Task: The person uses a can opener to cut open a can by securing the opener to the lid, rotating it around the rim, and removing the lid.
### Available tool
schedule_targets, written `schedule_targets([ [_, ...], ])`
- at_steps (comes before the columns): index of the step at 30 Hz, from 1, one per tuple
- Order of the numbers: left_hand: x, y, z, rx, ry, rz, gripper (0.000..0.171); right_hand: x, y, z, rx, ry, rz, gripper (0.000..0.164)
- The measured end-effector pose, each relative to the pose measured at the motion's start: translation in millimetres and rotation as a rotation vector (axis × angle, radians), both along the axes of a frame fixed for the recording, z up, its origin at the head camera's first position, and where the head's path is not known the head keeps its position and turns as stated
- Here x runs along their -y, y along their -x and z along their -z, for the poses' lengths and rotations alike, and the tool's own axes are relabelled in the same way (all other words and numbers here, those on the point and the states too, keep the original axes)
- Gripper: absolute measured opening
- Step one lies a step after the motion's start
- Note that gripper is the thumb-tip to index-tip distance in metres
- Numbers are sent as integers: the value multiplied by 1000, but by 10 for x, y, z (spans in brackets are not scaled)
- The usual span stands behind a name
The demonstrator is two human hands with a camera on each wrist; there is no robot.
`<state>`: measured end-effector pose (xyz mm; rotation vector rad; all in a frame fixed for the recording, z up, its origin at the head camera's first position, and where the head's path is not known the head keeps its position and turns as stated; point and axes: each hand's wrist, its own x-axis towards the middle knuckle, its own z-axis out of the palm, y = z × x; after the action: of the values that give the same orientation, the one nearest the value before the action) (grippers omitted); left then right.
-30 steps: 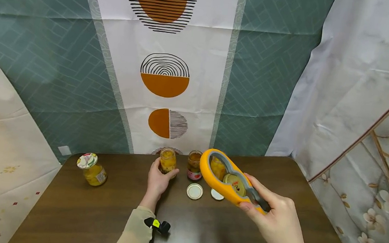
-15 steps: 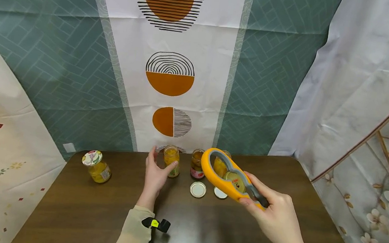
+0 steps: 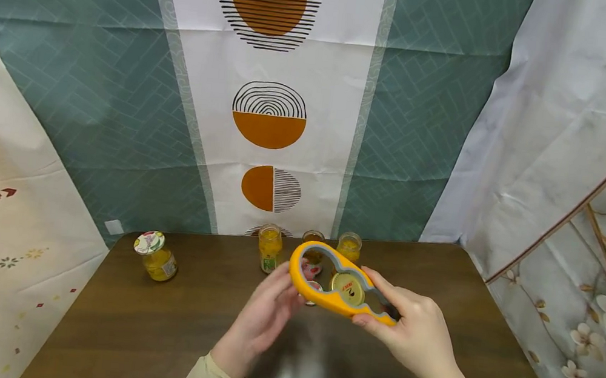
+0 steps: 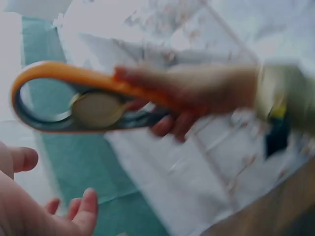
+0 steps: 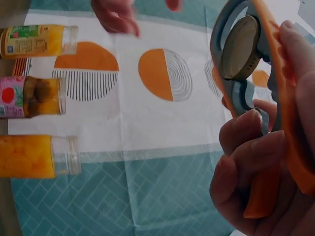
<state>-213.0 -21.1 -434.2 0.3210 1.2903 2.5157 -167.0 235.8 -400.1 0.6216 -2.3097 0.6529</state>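
My right hand grips the handles of an orange and grey jar opener, held up over the table. A gold jar lid sits inside the opener's jaws; its hollow underside shows in the right wrist view. My left hand holds nothing, its fingers loosely extended close to the opener's rounded far end. Three lidless glass jars stand in a row behind: one with yellow fruit, one with darker contents and a pink label, and another with yellow fruit. The opener partly hides the latter two.
A closed jar of yellow fruit with a patterned lid stands at the left on the brown wooden table. A loose lid lies behind the opener, partly covered. A printed curtain hangs right behind the table.
My left hand has let go of the left yellow jar, left standing at the back, and has come right and nearer to the opener. The opener has shifted slightly left.
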Motion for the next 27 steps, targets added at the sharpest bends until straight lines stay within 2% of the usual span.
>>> schedule_targets([
  [3,-77,-110,-11,124,-159,236,40,35,-12,0,-42,-28,-35,75],
  [5,-110,-171,-22,167,-228,337,42,58,-29,3,-58,-46,-59,76],
  [8,-139,-247,-19,153,-290,445,44,81,-54,8,-63,-68,-82,76],
  [10,-157,-280,-13,105,-290,492,46,88,-62,6,-62,-80,-91,76],
  [14,-196,-311,3,31,-290,550,47,75,-71,2,-56,-107,-79,75],
  [19,-236,-318,11,-20,-319,558,49,51,-72,-10,-62,-116,-86,76],
  [27,-227,-341,11,6,-321,557,49,54,-66,9,-82,-128,-113,77],
])
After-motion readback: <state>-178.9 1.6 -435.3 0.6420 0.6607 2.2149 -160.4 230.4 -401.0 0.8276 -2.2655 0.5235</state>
